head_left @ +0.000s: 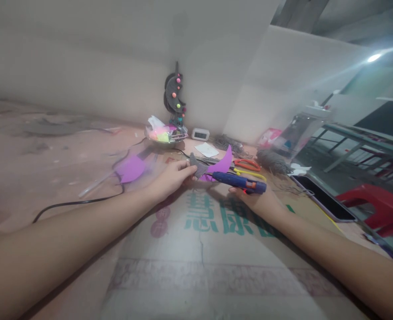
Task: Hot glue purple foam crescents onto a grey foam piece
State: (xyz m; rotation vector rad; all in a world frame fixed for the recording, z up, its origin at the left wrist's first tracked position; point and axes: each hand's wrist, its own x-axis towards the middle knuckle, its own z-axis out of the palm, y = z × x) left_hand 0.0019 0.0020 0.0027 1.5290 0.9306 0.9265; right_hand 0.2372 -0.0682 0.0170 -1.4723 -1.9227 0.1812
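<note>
My left hand (173, 178) pinches a small grey piece (201, 169), which looks like felt or thick fabric. In my right hand (254, 195) is a blue hot glue gun (234, 179) with a small red light glowing near its grip. Its nozzle points left and meets or nearly meets the grey piece; whether they touch I cannot tell. Just behind the nozzle a purple crescent-shaped piece (223, 163) stands up. Below both hands lies a printed cardboard sheet (170, 275).
Pliers with red handles (248, 164), a white digital clock (200, 134) and a bowl (165, 138) of bits stand behind. A grey crescent ornament (174, 94) rises near the wall. Grey yarn (273, 161) and a phone (323, 198) lie right; a purple piece (131, 169) and black cord (79, 202) left.
</note>
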